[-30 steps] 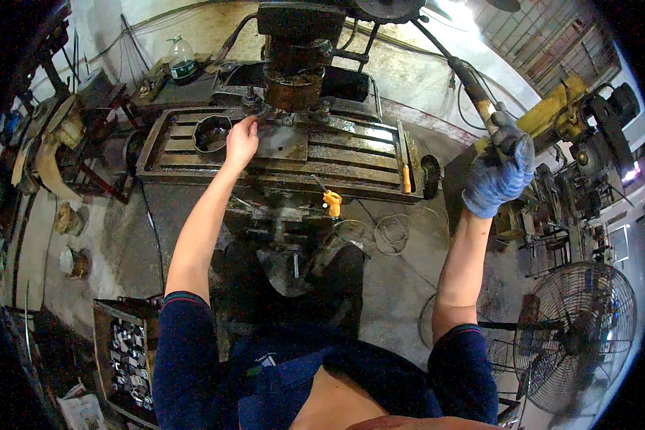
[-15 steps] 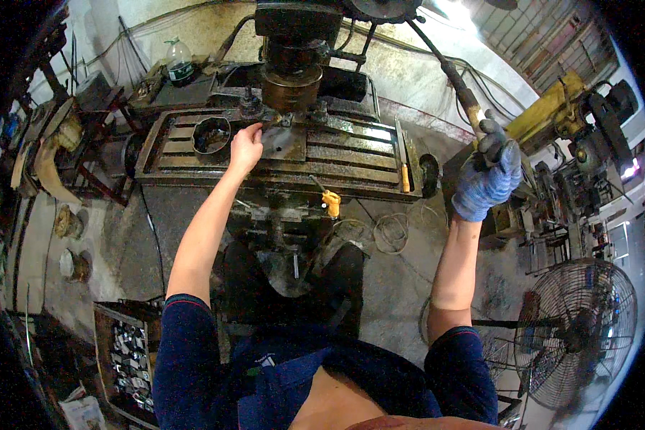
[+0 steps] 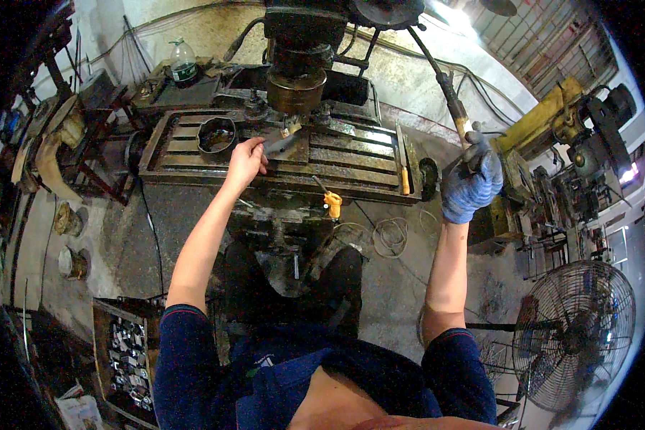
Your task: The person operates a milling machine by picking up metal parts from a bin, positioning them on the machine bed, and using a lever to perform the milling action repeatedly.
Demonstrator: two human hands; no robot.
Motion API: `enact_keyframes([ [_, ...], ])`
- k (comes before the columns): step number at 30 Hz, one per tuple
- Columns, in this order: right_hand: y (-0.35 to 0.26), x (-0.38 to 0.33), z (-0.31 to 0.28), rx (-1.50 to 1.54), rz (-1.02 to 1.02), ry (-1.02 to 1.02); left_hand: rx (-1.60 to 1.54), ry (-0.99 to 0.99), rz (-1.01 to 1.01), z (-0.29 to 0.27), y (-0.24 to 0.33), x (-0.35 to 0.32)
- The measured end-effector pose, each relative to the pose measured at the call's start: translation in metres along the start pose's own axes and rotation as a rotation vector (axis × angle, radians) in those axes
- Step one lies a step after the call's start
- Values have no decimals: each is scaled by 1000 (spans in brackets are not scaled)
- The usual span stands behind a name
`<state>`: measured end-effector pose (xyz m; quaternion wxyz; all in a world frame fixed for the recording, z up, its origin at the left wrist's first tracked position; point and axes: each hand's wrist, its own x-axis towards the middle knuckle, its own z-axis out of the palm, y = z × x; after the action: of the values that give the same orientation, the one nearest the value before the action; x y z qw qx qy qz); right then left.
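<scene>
My bare left hand point(image 3: 246, 164) is over the machine table point(image 3: 193, 172), its fingers closed in a pinch beside a grey block point(image 3: 282, 141). What they hold, if anything, is too small to make out. A pale piece point(image 3: 292, 130) shows at the block's far end, under the machine's round spindle head point(image 3: 296, 89). Just left of this hand stands a round dark tin point(image 3: 217, 136) with something wet inside. My right hand point(image 3: 473, 178), in a blue-grey glove, is wrapped round the end of a long lever point(image 3: 460, 113) that comes down from the machine's top right.
A yellow-handled tool point(image 3: 405, 179) lies along the table's right end. A yellow air gun point(image 3: 332, 203) hangs at the front edge. A metal box of small parts point(image 3: 130, 358) stands at lower left, a fan point(image 3: 573, 337) at lower right. A clear bottle point(image 3: 183, 63) sits behind.
My left hand has drawn back toward me from under the spindle head. My right hand and the lever have swung slightly left and nearer.
</scene>
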<state>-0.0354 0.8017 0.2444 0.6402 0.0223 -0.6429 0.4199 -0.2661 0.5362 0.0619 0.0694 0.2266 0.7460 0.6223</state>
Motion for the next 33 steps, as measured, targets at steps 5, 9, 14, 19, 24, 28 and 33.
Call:
enact_keyframes([
  [5, -2, -10, 5, 84, 92, 45, -66, 22, -8, -2, -2, -4],
  [9, 3, -12, 1, 123, 113, 31, -129, 31, -39, -1, -1, -7],
  [14, 7, -10, -4, 218, 114, 23, -183, 21, -109, 0, -4, -6],
  [19, -7, -1, 2, 219, 80, 0, -209, 40, -86, -1, 5, -11],
  [24, -6, 10, -6, 111, 30, -52, -199, 62, -103, -1, 15, -13],
  [28, -5, 19, -3, 161, -31, -25, -150, 72, -73, 0, 15, -9],
  [33, -9, 34, -3, 220, -52, -68, -187, 81, -96, 0, 8, -2],
])
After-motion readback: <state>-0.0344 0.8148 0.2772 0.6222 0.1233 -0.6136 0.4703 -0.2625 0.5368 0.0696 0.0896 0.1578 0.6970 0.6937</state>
